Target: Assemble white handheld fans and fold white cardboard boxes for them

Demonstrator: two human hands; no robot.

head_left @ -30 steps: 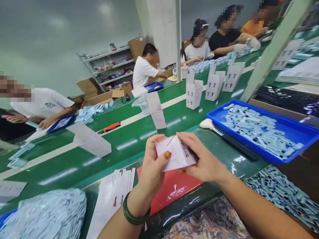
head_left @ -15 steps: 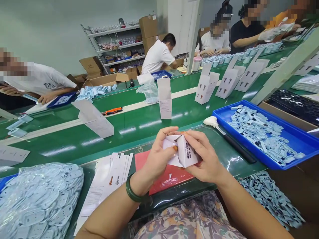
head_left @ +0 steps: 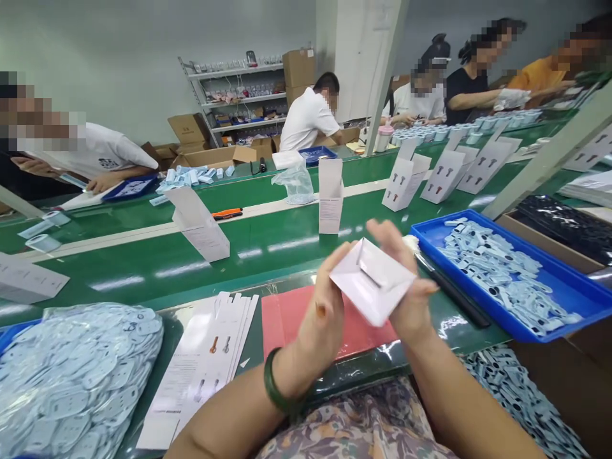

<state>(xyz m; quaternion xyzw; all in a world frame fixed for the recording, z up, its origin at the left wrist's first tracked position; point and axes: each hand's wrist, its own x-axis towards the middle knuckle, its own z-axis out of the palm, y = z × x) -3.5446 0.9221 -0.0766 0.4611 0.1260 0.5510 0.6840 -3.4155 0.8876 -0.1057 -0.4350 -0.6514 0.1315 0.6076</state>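
Between my two hands is a small white cardboard box, its end with folded flaps and a dark slit turned toward me. My left hand, with a green bangle on the wrist, presses against the box's left side. On the other side my right hand supports it, thumb sticking out to the right and fingers raised behind, slightly blurred. Below the box lies a red sheet on the bench. To the left, a fanned stack of flat printed cartons shows pictures of the product.
A plastic bag of light-blue parts fills the lower left. A blue tray of similar parts stands right, beside a black-handled brush. Opened white boxes stand along the green conveyor. Co-workers sit beyond it.
The box has turned so that its closed end faces me; before, my fingers were folding its flaps. My right fingers have lifted and spread. The view has shifted slightly.
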